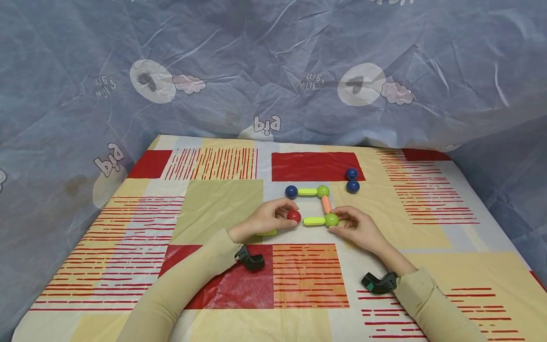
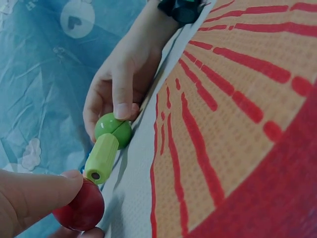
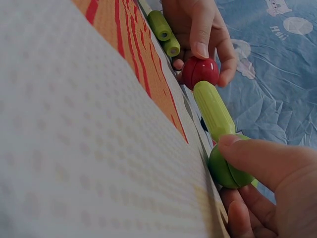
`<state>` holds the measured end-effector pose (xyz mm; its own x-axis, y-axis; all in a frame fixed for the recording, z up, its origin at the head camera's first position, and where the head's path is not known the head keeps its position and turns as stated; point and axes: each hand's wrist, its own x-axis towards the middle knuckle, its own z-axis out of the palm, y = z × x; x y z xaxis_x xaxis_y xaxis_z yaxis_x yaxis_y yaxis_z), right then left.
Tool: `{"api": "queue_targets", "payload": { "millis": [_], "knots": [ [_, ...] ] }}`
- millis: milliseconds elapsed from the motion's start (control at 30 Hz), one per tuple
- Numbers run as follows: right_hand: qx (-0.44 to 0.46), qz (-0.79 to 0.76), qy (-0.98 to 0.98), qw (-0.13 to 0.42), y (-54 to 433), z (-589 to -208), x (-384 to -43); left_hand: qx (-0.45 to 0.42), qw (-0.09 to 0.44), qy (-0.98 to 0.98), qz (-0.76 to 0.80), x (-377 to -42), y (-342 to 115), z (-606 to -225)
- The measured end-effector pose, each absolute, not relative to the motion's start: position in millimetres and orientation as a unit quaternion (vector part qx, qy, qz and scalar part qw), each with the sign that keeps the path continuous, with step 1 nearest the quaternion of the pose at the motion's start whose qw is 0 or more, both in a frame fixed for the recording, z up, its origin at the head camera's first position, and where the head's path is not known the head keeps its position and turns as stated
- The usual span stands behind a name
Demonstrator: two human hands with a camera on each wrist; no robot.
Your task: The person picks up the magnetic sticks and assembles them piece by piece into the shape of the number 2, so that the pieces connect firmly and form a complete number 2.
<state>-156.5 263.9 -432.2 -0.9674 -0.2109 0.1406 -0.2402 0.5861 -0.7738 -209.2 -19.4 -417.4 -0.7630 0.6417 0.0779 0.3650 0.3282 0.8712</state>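
Note:
My left hand (image 1: 267, 219) pinches a red ball (image 1: 293, 216) between thumb and fingers. Just right of that ball lies the free end of a yellow-green magnetic rod (image 1: 314, 221), with a small gap between them in the head view. The rod's other end joins a green ball (image 1: 331, 220), which my right hand (image 1: 358, 227) grips, thumb on top in the right wrist view. From this ball an orange rod (image 1: 326, 204) runs back to a second green ball (image 1: 323, 191). Another yellow-green rod (image 1: 307, 192) links that one to a blue ball (image 1: 291, 191).
Two blue balls (image 1: 352, 186) sit together at the back right. Beside my left hand lie two loose yellow-green rods (image 3: 165, 32), mostly hidden under it in the head view. A patterned cloth (image 1: 231, 285) covers the table, and a blue-grey curtain (image 1: 222, 57) hangs behind.

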Motion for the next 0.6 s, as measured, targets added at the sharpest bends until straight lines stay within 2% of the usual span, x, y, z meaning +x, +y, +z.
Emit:
{"api": "queue_targets", "payload": {
  "millis": [600],
  "knots": [
    [0.129, 0.444, -0.887, 0.014, 264.0, -431.9, -155.6, 0.312, 0.134, 0.816, 0.469, -207.8, -18.2, -421.1]
  ]
}}
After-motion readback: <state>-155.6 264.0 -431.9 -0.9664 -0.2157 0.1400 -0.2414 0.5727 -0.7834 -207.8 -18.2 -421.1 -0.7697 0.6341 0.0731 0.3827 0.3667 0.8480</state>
